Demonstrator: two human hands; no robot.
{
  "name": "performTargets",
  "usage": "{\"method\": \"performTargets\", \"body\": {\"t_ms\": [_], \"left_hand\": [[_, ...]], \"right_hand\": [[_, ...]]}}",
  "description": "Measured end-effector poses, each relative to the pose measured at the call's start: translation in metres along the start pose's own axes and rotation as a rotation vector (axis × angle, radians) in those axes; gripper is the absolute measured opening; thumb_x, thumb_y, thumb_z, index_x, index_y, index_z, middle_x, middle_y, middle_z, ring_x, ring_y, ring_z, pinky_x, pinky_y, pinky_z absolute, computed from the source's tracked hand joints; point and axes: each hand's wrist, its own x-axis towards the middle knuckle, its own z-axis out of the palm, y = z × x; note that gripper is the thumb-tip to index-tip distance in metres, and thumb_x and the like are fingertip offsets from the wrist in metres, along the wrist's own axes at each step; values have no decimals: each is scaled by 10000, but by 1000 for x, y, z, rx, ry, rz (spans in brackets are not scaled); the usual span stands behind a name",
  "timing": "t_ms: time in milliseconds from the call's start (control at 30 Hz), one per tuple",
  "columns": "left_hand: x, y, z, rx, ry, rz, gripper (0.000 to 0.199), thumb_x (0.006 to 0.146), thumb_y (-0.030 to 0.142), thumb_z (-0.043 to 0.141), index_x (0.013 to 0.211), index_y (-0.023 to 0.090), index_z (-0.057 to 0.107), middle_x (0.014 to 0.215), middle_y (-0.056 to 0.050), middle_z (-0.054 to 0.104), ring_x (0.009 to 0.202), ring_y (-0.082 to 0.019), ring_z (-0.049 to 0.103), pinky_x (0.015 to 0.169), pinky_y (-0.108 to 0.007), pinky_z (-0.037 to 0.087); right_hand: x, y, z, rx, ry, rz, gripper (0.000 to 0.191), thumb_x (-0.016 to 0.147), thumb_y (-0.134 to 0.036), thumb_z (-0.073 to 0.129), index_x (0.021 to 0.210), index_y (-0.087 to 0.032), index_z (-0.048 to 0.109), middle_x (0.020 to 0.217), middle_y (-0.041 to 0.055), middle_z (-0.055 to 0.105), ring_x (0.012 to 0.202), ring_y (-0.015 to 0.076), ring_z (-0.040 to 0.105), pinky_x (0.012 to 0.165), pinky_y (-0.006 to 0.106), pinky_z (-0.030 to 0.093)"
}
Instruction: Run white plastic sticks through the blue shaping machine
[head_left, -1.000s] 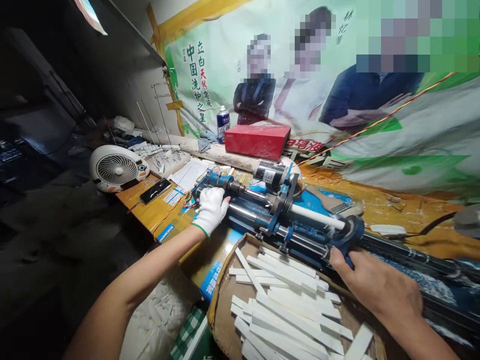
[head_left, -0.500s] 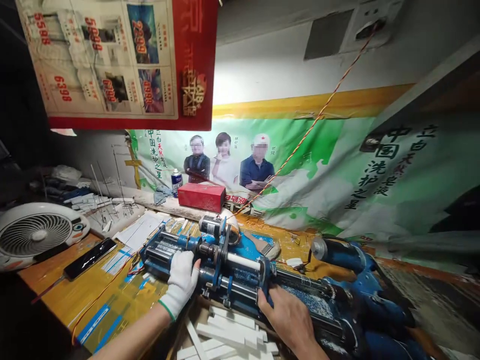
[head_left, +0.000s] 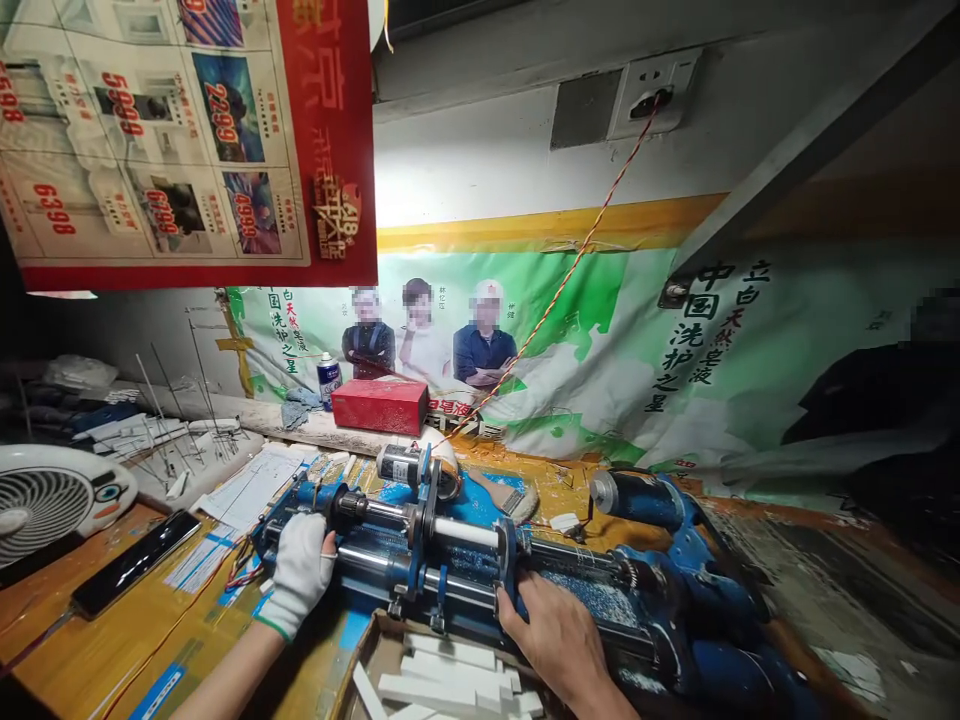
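A blue lathe-like machine with steel rails lies across the bench. My left hand, in a white knit glove with its thumb bare, is closed around the sliding carriage at the machine's left end; its grip is partly hidden. Beside it, a dark chuck holds a shiny shaft. A white rod spans two upright blue plates. On the right-hand blue plate, my bare right hand curls its fingers round the lower edge. White square sticks fill a cardboard box in front of the machine.
A phone and white fan sit at left. Behind the machine are a red box, a spray can and a brush. A twisted cord runs down from the wall socket. A red poster hangs overhead.
My left hand and the carriage with its chuck have slid left along the rails, exposing the shiny shaft. My right hand keeps hold of the plate. The camera view has turned right.
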Motion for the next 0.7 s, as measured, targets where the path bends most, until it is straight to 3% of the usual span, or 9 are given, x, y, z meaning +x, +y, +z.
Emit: {"method": "performTargets", "body": {"t_ms": [200,300,400,467,500,567,633,700], "left_hand": [[-2,-31,-4,-6,20,-56,132,825,357,406,787,255,479,701,-1,567,707,-204,567,706,-353,483],[1,-20,-13,-21,74,-132,201,814,416,454,921,248,485,852,-38,608,817,-220,586,773,-380,483],[25,35,-27,-136,109,-177,500,735,464,591,1142,231,416,1133,-113,557,1033,-270,540,900,-452,429],[53,89,-36,-290,3,-17,609,719,432,627,1234,228,376,1210,-129,525,1145,-290,477,1013,-501,322],[67,116,-40,-362,-93,122,523,756,375,593,1225,235,407,1153,-109,566,1130,-279,488,1038,-519,273],[87,161,-45,-500,-306,241,253,823,205,462,1061,237,542,921,-67,631,980,-232,559,1049,-530,224],[92,189,-48,-710,-484,144,211,825,144,404,874,216,597,791,-53,611,864,-205,568,1028,-519,246],[82,201,-50,-990,-630,-111,134,813,201,461,810,200,596,772,-50,596,820,-199,562,967,-478,337]], "right_hand": [[0,-1,-4,8,-44,12,275,899,-357,379,798,-207,586,729,23,605,709,166,559,673,282,316],[0,-1,-4,5,-69,20,260,892,-342,384,842,-204,598,763,27,615,734,179,570,683,291,321],[3,-5,-6,1,-119,51,245,878,-328,397,869,-203,608,787,29,627,753,186,583,686,292,326],[5,-6,-11,-3,-164,81,246,874,-327,402,876,-202,614,796,30,638,760,181,591,686,284,330],[5,-4,-15,-6,-190,90,250,871,-332,406,881,-201,618,798,32,644,759,180,595,684,280,331],[4,4,-24,-23,-241,100,270,868,-353,409,878,-192,625,794,42,653,744,182,602,674,279,332],[-1,19,-32,-29,-281,107,297,867,-374,404,837,-184,629,777,48,657,712,183,604,650,280,328],[-7,34,-37,-4,-289,107,309,874,-375,388,819,-184,624,779,46,655,707,180,603,634,278,323]]}}
